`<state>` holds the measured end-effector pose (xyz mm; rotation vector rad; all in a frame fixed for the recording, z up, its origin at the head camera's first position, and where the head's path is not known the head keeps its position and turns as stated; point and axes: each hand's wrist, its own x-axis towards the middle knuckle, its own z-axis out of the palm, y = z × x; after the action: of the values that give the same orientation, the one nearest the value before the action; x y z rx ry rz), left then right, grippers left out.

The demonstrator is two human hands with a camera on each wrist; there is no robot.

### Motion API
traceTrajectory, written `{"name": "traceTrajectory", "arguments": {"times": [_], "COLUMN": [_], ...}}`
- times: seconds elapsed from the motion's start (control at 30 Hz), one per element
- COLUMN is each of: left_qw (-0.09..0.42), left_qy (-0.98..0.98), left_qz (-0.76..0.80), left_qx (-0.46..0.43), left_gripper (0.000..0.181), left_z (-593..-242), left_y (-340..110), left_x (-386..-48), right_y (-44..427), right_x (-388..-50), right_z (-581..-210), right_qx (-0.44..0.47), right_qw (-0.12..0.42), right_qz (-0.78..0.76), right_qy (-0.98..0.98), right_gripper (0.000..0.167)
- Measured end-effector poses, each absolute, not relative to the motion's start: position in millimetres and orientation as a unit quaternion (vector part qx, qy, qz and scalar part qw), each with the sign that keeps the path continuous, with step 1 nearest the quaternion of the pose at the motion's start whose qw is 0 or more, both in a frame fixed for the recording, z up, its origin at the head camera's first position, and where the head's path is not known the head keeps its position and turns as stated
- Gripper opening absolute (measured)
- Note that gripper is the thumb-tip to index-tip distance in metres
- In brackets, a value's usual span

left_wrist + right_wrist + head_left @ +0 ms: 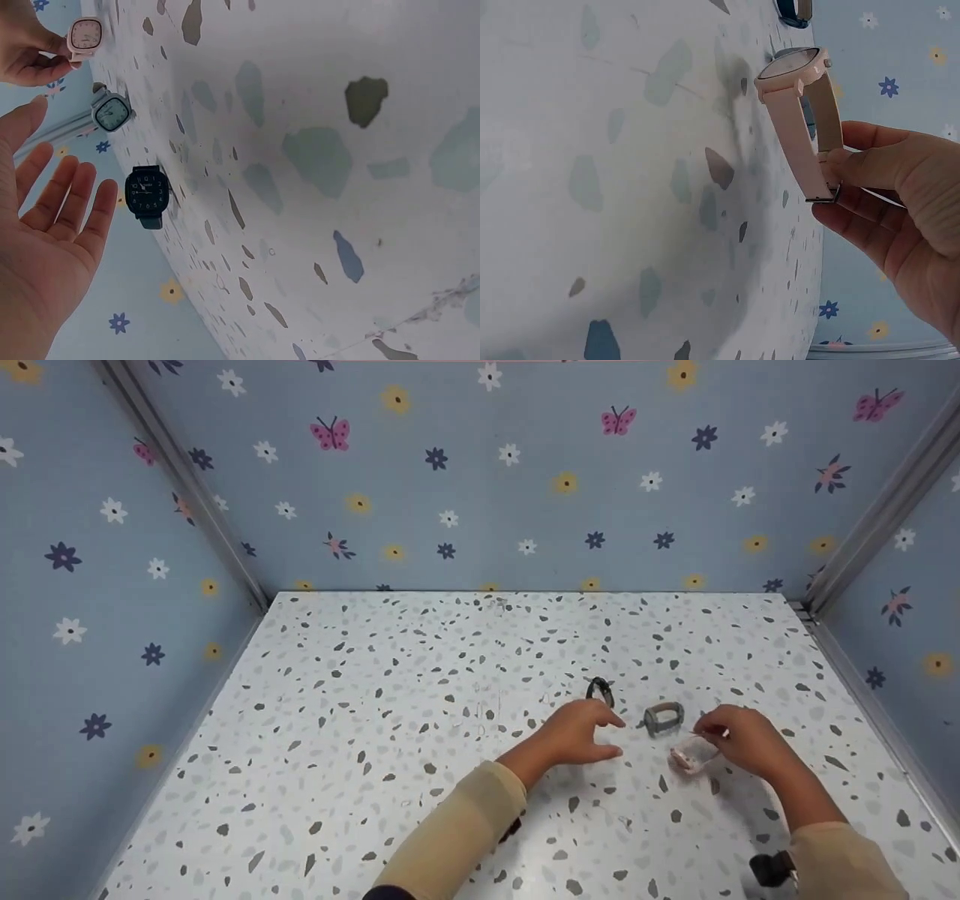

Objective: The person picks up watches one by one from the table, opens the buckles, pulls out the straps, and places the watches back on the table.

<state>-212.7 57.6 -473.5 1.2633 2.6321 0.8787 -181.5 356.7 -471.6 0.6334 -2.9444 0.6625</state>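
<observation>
In the right wrist view, a pink wristwatch (787, 116) with a buckled strap is pinched at its strap by my right hand (907, 195). The head view shows the same pink watch (694, 754) close to the tabletop, left of and below the right hand (746, 739). My left hand (574, 731) reaches over the table with fingers extended and nothing in them. Nearest to it, a black square-faced watch (147, 192) stands on its strap. Between the two hands is a grey-green watch (664, 718), its pale dial (112, 112) facing the left wrist camera.
The white speckled tabletop (375, 697) is bounded by blue flowered panels (495, 472) at the back and both sides. Metal posts (187, 480) run up the corners. A dark device (772, 870) sits at the right wrist.
</observation>
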Motion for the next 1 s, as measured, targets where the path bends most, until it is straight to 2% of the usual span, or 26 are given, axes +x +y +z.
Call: {"name": "traceTrajectory", "arguments": {"times": [0.13,0.6,0.83,1.0], "left_qw": [0.054,0.045,0.081,0.107], "left_qy": [0.859,0.841,0.821,0.795], "left_qz": [0.298,0.382,0.465,0.528], "left_qx": [0.412,0.38,0.321,0.279], "left_gripper": [0.037,0.034,0.032,0.037], "left_z": [-473.1,-470.9,-476.3,-479.1], "left_y": [54.0,39.7,35.1,33.1], "left_x": [-213.2,-212.9,-211.1,-206.8], "right_y": [340.1,294.3,282.3,271.8], "right_x": [-178.6,-178.3,-179.3,-179.2], "right_z": [-462.1,-443.9,-445.6,-446.4], "right_qx": [0.224,0.322,0.356,0.368], "right_qw": [0.054,0.203,0.261,0.296], "right_qz": [0.195,0.169,0.176,0.196], "right_qy": [-0.953,-0.909,-0.88,-0.859], "right_gripper": [0.02,0.034,0.038,0.041]}}
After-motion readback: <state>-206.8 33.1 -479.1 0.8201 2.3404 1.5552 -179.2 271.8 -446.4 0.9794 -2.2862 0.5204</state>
